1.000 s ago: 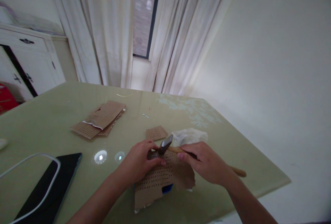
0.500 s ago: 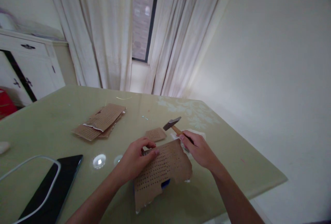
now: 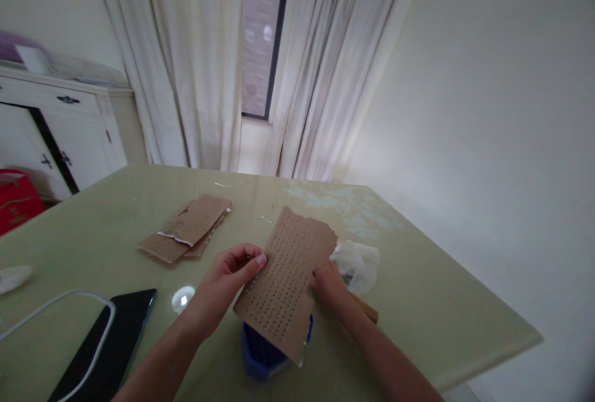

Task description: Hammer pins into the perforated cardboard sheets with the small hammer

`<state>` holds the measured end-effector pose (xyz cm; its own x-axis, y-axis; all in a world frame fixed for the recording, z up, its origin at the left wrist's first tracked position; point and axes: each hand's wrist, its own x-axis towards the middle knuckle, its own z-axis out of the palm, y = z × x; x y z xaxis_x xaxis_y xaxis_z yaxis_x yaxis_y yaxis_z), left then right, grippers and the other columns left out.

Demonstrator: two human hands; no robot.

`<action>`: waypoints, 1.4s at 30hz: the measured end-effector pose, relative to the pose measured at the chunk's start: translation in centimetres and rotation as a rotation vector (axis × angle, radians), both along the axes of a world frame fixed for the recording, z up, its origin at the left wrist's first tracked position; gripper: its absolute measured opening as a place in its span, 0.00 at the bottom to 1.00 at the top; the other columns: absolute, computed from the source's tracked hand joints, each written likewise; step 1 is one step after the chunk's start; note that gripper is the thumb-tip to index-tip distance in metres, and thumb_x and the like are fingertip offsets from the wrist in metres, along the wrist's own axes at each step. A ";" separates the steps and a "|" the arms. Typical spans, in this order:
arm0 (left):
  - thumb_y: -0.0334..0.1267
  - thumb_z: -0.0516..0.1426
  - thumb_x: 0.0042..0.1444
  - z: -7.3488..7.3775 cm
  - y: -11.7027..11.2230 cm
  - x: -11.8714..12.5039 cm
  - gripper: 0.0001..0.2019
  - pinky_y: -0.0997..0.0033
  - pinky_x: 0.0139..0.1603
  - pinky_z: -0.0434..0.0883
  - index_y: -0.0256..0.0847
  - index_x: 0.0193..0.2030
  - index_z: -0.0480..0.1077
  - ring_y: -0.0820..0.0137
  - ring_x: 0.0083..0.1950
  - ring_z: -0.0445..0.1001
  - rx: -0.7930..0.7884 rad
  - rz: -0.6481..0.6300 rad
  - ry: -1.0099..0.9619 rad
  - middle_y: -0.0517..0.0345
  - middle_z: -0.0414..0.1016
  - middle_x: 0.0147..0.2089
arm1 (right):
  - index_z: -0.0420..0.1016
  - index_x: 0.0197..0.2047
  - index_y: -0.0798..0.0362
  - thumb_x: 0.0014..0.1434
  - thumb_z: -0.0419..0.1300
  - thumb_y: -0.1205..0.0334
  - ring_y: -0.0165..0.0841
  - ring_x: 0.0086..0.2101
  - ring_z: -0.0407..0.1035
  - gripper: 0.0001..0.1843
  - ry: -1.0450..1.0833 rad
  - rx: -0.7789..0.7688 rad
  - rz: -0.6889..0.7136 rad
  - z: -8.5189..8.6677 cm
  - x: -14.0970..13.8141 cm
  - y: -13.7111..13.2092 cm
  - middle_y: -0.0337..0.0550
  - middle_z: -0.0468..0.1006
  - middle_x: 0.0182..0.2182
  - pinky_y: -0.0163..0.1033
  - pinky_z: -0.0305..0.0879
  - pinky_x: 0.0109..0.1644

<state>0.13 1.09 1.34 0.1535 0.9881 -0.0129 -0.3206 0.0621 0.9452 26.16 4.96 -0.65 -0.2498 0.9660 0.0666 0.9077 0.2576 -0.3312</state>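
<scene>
A brown cardboard sheet [image 3: 288, 272] with rows of small punched holes and torn edges is tilted up over a blue plastic container [image 3: 260, 355]. My left hand [image 3: 223, 290] pinches its left edge between thumb and fingers. At the sheet's right edge my right hand [image 3: 329, 284] is closed, its fingertips partly hidden and seemingly gripping the cardboard. A wooden hammer handle [image 3: 367, 309] shows beyond my right forearm; the hammer's head is out of sight. Just past the right hand is a translucent plastic bag [image 3: 360, 262] with small dark things in it.
Several perforated cardboard pieces [image 3: 198, 219] are stacked at the back left. A black tablet [image 3: 111, 340] with a white cable [image 3: 109, 321] over it lies at the left front. A round clear disc [image 3: 183, 298] sits near my left forearm. White scraps [image 3: 265, 219] lie farther back.
The cardboard sheet has been raised and turned more upright, uncovering more of the blue container. My right hand has moved down to the sheet's edge, and the hammer's head has gone from view.
</scene>
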 end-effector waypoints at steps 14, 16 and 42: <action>0.55 0.75 0.52 -0.3 -0.1 0.0 0.21 0.73 0.39 0.72 0.41 0.43 0.87 0.66 0.39 0.80 -0.092 0.106 -0.007 0.52 0.88 0.40 | 0.86 0.51 0.49 0.68 0.62 0.60 0.52 0.53 0.77 0.13 0.070 -0.065 0.115 4.2 1.0 2.8 0.55 0.87 0.48 0.51 0.73 0.56; 0.54 0.76 0.50 -0.2 -0.1 -0.2 0.20 0.74 0.37 0.71 0.41 0.41 0.86 0.68 0.37 0.79 -0.119 0.088 -0.003 0.53 0.87 0.38 | 0.85 0.56 0.48 0.73 0.59 0.52 0.48 0.54 0.77 0.18 0.227 -0.065 0.215 6.9 1.0 3.8 0.52 0.86 0.50 0.49 0.73 0.57; 0.45 0.69 0.52 -0.8 -1.0 -1.2 0.07 0.64 0.40 0.77 0.47 0.33 0.88 0.55 0.39 0.81 0.390 0.434 0.532 0.52 0.87 0.38 | 0.85 0.51 0.51 0.63 0.72 0.57 0.39 0.46 0.79 0.13 0.459 -0.229 0.403 11.8 -1.6 3.7 0.46 0.87 0.46 0.43 0.71 0.53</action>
